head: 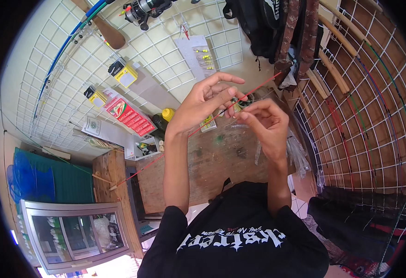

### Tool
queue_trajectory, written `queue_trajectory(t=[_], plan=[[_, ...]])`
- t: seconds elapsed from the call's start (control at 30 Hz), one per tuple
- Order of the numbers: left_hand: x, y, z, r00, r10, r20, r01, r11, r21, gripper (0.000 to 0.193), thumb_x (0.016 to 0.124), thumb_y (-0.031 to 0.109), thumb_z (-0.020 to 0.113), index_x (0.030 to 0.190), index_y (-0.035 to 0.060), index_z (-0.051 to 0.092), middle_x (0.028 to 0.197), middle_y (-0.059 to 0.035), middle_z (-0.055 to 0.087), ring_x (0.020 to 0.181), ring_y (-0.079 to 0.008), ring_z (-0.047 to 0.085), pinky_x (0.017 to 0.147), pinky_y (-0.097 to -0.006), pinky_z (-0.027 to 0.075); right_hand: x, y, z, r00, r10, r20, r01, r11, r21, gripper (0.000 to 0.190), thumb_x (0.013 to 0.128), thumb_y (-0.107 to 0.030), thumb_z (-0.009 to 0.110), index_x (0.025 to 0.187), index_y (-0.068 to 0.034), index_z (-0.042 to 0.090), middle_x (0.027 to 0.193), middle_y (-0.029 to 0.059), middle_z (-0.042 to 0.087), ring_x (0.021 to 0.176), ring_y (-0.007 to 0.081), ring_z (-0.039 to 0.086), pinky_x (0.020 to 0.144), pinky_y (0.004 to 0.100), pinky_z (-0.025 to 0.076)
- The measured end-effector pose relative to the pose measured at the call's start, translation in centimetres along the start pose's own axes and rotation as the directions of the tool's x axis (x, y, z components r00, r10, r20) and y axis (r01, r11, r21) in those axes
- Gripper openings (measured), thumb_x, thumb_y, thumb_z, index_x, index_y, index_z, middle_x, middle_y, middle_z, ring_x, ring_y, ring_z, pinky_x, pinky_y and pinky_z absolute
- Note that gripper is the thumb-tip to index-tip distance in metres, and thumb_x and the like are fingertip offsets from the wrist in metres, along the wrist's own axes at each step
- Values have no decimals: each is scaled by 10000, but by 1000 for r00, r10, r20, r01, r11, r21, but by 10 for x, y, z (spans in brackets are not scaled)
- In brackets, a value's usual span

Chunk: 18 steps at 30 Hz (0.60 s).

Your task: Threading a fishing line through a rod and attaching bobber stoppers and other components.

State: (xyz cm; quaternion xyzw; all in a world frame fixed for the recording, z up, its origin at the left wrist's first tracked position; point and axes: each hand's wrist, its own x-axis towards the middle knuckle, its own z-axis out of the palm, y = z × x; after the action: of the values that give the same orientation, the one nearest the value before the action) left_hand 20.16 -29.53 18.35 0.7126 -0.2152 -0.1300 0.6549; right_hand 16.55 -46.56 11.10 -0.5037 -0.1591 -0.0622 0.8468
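Observation:
A thin red fishing rod [141,170] slants across the view, its pale wooden handle at the lower left and its tip above my right hand. My left hand [203,102] holds the rod near a dark wrapped band [222,112], between thumb and fingers, with the forefinger stretched out. Close beside that band, my right hand [270,127] pinches what looks like a fine clear line [233,121] between thumb and forefinger. The line is thin and partly hidden by fingers, so its full run cannot be made out. Both hands are raised over a worn wooden table [206,163].
A small pack of yellow-green beads [208,124], a white box [147,148], a yellow-capped bottle [168,114] and clear plastic bags [298,156] lie on the table. Wire racks [328,139] carry rods at right. At lower left stands a glass-fronted cabinet [78,232].

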Motion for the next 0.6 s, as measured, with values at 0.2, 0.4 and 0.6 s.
queue_trajectory(t=[0.2, 0.4, 0.6], plan=[[-13, -9, -1, 999, -27, -47, 23, 996, -84, 369, 922, 220, 607, 1194, -18, 535, 1031, -175, 644, 784, -170, 626, 700, -294, 512, 1, 6, 3, 960, -261, -99, 238, 950, -202, 177, 791, 36, 709, 940, 15, 616, 889, 87, 678, 833, 127, 649, 753, 242, 493], [-28, -16, -4, 998, 7, -62, -13, 995, -101, 423, 785, 26, 727, 1164, -20, 547, 1075, -167, 632, 797, -152, 635, 737, -275, 530, 2, 10, 4, 939, -329, -100, 276, 895, -351, 216, 752, 44, 728, 942, 10, 632, 890, 71, 688, 761, 102, 625, 708, 230, 483], [-36, -24, -5, 991, -14, -132, -1, 994, -108, 471, 701, -56, 777, 1123, -23, 569, 1055, -146, 623, 823, -142, 644, 753, -256, 541, 1, 5, 7, 928, -365, -74, 293, 838, -460, 189, 734, 32, 740, 899, 1, 652, 837, 56, 699, 663, 84, 598, 621, 222, 470]])
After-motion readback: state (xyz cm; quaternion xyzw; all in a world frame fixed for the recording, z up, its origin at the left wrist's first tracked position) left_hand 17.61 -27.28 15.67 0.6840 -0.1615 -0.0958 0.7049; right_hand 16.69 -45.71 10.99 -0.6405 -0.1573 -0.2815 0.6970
